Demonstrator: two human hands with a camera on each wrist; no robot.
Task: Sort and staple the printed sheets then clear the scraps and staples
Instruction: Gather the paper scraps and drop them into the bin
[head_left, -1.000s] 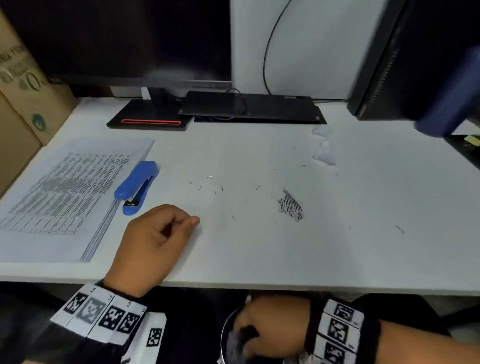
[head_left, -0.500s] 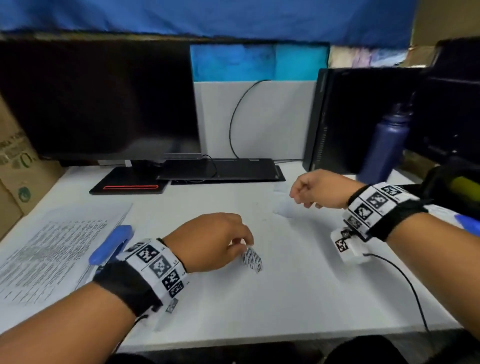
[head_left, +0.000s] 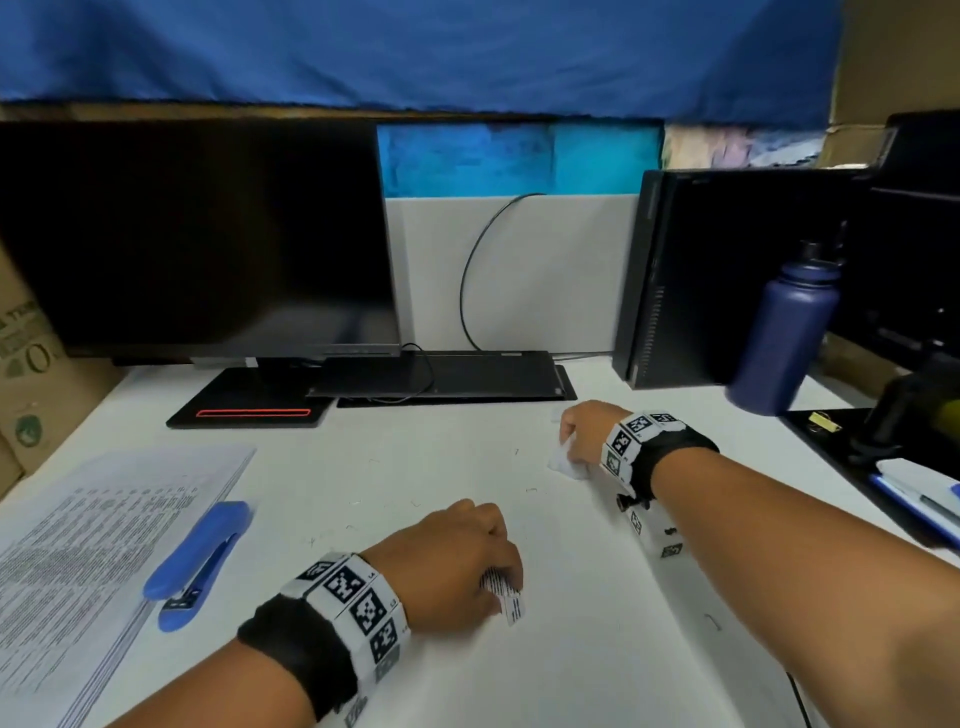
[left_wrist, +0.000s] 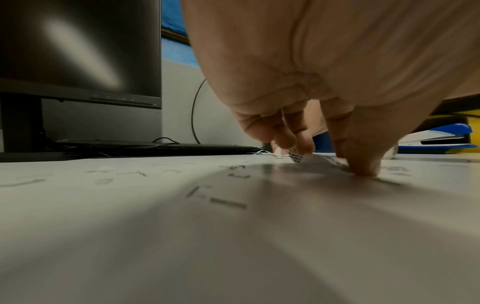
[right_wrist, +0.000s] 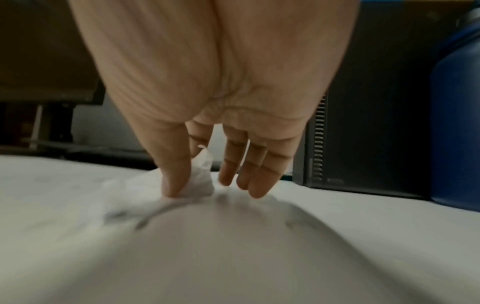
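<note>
Fingers (left_wrist: 298, 135) of the left hand (head_left: 457, 561) pinch a printed scrap (head_left: 506, 597) low on the desk (head_left: 571, 649); the right hand (head_left: 584, 434) pinches a white scrap (right_wrist: 200, 181) farther back. Staples (left_wrist: 227, 202) lie scattered between. Sheets (head_left: 78, 561) and stapler (head_left: 200, 561) sit left.

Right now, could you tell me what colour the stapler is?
The stapler is blue, clearest in the head view.

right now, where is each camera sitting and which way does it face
Head: above the white desk, facing forward and down; shows both forearms, left hand and right hand.
Left wrist: low over the desk, looking along the fingers to the printed scrap.
Right wrist: low, looking along the fingers at the white scrap.
Shared: left wrist and head both show the monitor.
</note>
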